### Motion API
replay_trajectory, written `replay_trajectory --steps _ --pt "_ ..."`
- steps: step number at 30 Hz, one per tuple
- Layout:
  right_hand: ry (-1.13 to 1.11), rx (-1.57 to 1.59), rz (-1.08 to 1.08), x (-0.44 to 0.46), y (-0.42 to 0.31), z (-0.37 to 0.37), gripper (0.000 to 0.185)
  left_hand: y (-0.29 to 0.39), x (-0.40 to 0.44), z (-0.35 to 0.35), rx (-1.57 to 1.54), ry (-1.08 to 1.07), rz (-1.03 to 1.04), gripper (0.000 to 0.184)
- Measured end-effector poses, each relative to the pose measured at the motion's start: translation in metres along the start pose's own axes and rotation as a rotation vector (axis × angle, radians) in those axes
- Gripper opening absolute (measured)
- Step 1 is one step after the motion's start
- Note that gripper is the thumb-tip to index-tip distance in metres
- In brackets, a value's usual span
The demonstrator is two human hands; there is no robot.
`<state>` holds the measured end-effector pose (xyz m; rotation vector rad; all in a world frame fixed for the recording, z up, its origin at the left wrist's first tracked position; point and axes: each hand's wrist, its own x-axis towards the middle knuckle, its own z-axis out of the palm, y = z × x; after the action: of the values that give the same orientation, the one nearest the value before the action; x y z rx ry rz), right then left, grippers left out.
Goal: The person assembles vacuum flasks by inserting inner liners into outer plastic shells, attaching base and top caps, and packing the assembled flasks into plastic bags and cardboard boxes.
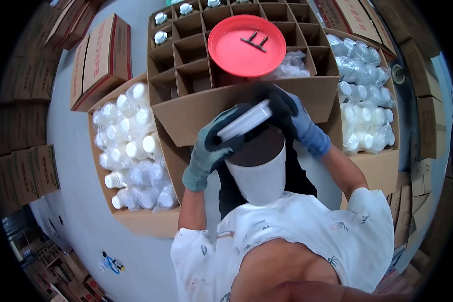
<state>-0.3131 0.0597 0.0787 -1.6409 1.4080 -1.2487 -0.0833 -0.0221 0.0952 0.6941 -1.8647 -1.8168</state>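
Between my two gloved hands is a flat, pale white, long-sided object (245,121), tilted and blurred, so its kind is not plain. My left hand (212,143), in a green glove with a dark palm, closes around its lower left end. My right hand (289,115), in a blue-grey glove with dark fingers, grips the upper right end. Just below, a white bucket (259,177) with a dark interior stands between my legs. Ahead, a red round dish (246,63) rests on a divided carton (201,113), holding small dark T-shaped pieces (255,44).
Several white-capped bottles (160,38) sit in the carton's far cells, and crumpled clear plastic (293,65) lies in a near one. Boxes of plastic-wrapped bottles flank me, on the left (135,149) and right (363,117). Closed cartons (103,58) stand around the floor.
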Motion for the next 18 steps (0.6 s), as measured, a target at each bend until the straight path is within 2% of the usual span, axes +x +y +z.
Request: replay_trajectory --steps 1,3,4,5,7,8,9,11,12,13,14,16,17,18 --pt "0.086 0.122 0.169 0.020 -0.016 0.000 0.055 -0.024 0.003 -0.005 -0.201 0.063 -0.038 0.062" --pt "0.241 -0.369 -0.217 0.049 -0.026 0.004 0.058 -0.017 0.028 0.001 -1.135 0.176 -0.261 0.055" --pt "0.185 -0.627 -0.394 0.058 -0.033 0.001 0.059 -0.016 0.034 0.004 -1.160 0.187 -0.200 0.053" --pt "0.080 -0.654 -0.536 0.063 -0.031 0.004 0.056 -0.015 0.040 0.006 -1.185 0.196 -0.138 0.052" --pt "0.022 -0.598 -0.439 0.076 -0.002 0.019 0.054 -0.028 0.049 0.012 -1.172 0.237 -0.085 0.056" --pt "0.097 -0.257 -0.266 0.079 0.004 0.020 0.051 -0.019 0.055 0.018 -0.935 0.250 0.065 0.049" --pt "0.094 -0.078 -0.152 0.082 0.014 0.020 0.052 -0.029 0.055 0.014 -0.391 0.365 0.091 0.042" --pt "0.085 0.281 0.074 0.091 0.044 0.018 0.052 -0.017 0.074 0.001 0.601 0.318 0.565 0.042" --pt "0.061 0.227 -0.011 0.098 0.062 0.006 0.051 -0.021 0.081 -0.007 0.823 0.180 0.588 0.049" --pt "0.040 0.175 -0.098 0.105 0.080 -0.006 0.049 -0.024 0.093 -0.007 0.854 0.165 0.626 0.056" --pt "0.023 0.126 -0.185 0.115 0.084 -0.017 0.048 -0.030 0.102 -0.004 0.927 0.243 0.606 0.057" --pt "0.037 -0.270 -0.051 0.145 0.077 -0.051 0.049 -0.036 0.115 -0.003 0.965 0.378 0.517 0.055" --pt "0.074 -0.243 0.216 0.159 0.070 -0.058 0.050 -0.046 0.122 0.000 0.789 0.471 0.504 0.049" --pt "0.184 -0.532 0.042 0.168 0.099 -0.061 0.052 -0.052 0.126 0.000 0.697 0.503 0.512 0.046"
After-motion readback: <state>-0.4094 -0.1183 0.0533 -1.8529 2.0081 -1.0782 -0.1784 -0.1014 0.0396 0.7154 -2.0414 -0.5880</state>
